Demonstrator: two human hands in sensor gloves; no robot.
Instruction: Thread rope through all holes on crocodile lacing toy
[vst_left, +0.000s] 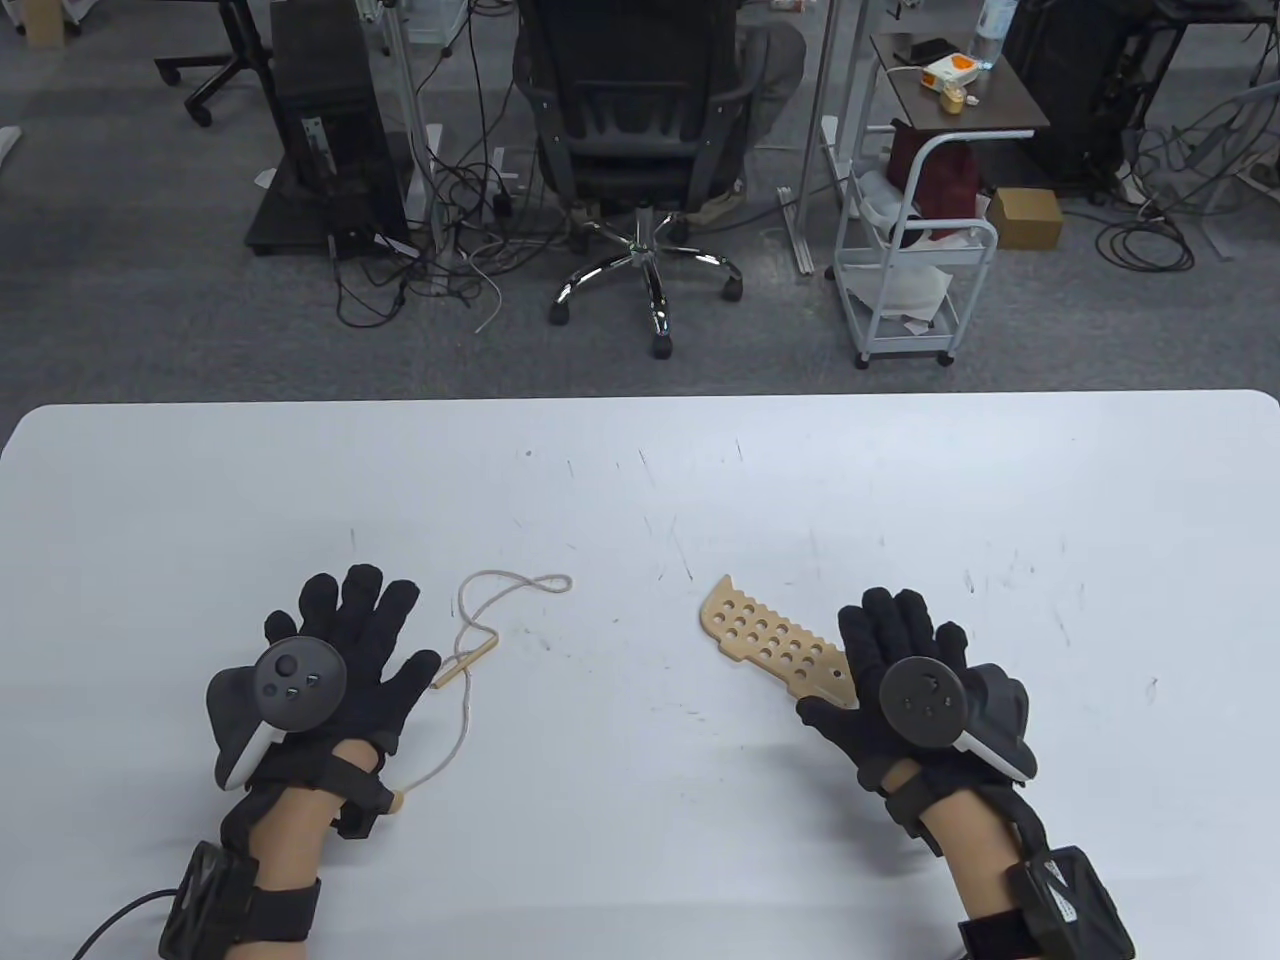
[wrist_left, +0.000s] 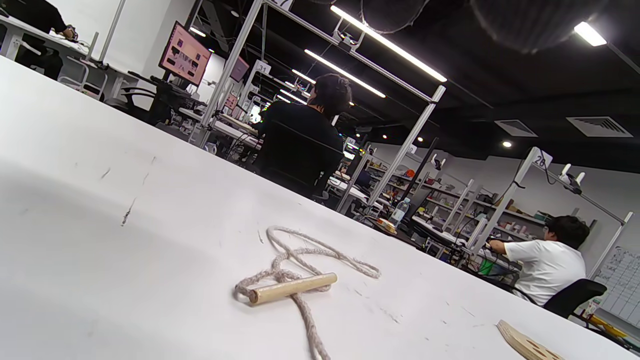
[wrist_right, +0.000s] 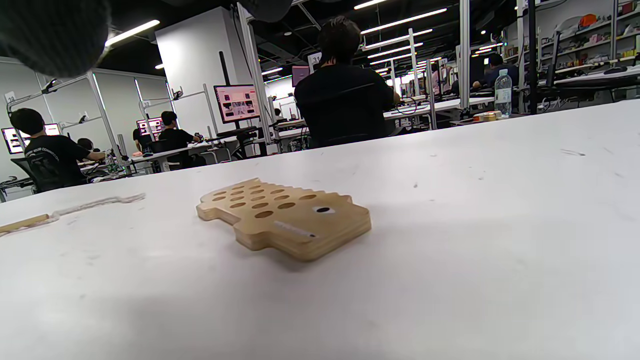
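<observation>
A: Left hand (vst_left: 335, 665)?

B: Flat on the white table (vst_left: 640, 480), palm down, fingers straight and spread, holding nothing. Thumb tip sits just beside the short light wooden needle stick (vst_left: 465, 668).

A: Rope?

B: Thin beige braided rope (vst_left: 478, 600), loose on the table right of the left hand. It curls into a small loop at its far end, runs back past the stick, then toward the left wrist. In the left wrist view the stick (wrist_left: 292, 288) lies across the rope (wrist_left: 300, 260). Nothing is threaded.

A: Right hand (vst_left: 905, 665)?

B: Also palm down, fingers straight, gripping nothing. Its fingers lie over the near end of the flat light plywood crocodile lacing board with rows of round holes (vst_left: 770, 640); real contact I can't tell.

A: Board position?

B: Flat on the table, angled, its far end toward the middle, well apart from the rope. Right wrist view shows the board (wrist_right: 285, 217) lying flat, holes empty.
</observation>
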